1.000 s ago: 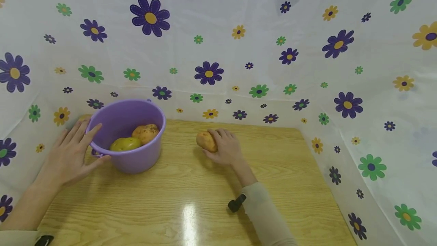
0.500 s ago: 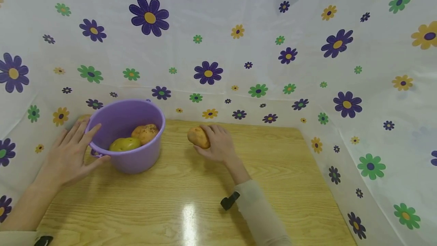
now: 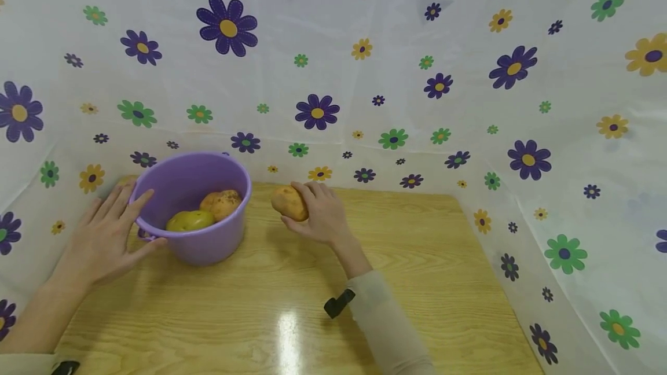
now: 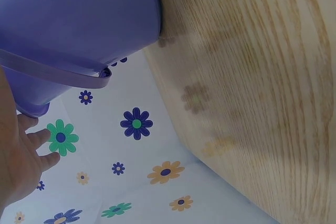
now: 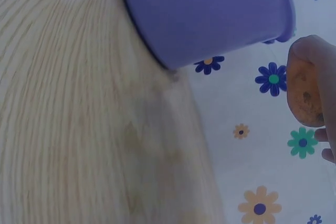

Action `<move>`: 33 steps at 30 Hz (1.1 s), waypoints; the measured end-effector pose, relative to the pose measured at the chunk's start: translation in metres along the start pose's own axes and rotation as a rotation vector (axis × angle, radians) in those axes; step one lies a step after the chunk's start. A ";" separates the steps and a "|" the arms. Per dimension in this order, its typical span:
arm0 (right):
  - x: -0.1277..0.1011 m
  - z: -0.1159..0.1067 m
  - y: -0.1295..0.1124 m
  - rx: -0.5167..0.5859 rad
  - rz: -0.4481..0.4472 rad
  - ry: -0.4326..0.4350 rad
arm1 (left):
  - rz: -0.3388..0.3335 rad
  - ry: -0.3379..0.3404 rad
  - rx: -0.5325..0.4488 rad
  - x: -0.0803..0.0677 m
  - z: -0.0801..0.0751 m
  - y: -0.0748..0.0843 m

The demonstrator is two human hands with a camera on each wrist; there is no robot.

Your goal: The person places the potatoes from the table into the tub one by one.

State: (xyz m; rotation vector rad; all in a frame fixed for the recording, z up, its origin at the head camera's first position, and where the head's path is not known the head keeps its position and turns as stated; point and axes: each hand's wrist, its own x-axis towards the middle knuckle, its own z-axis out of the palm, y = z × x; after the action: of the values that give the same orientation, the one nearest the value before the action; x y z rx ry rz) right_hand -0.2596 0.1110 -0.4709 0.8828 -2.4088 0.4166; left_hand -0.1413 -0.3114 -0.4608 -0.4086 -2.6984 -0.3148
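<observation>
Potato (image 3: 288, 202): held in your right hand (image 3: 318, 216), fingers curled round it, above the counter (image 3: 417, 247), just right of the bucket (image 3: 193, 204). Keep the grip snug; the skin looks smooth and rounded.
Bucket: purple, far left; holds a second potato (image 3: 223, 202) and a green fruit (image 3: 190, 220).
Left hand (image 3: 106, 236): fingers straight and spread, flat against the bucket's left wall, thumb by the handle (image 4: 58, 74). Press evenly so the bucket stands steady.
Backdrop (image 3: 417, 74): flowered sheet.
</observation>
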 end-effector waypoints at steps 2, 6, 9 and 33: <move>0.004 -0.001 -0.004 0.013 -0.003 0.013 | -0.001 -0.001 -0.002 -0.001 0.000 0.000; 0.017 -0.004 -0.013 0.044 -0.017 0.033 | 0.001 0.010 -0.006 0.000 0.000 0.000; 0.026 -0.007 -0.018 0.051 -0.039 0.046 | 0.003 0.018 -0.010 0.001 0.001 -0.001; 0.064 -0.015 -0.060 0.027 -0.145 0.061 | 0.006 0.031 -0.020 0.001 0.002 -0.001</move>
State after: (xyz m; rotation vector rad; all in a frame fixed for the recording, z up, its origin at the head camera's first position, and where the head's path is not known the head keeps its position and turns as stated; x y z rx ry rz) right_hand -0.2550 0.0415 -0.4162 1.0338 -2.2717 0.4149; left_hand -0.1429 -0.3113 -0.4624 -0.4137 -2.6655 -0.3441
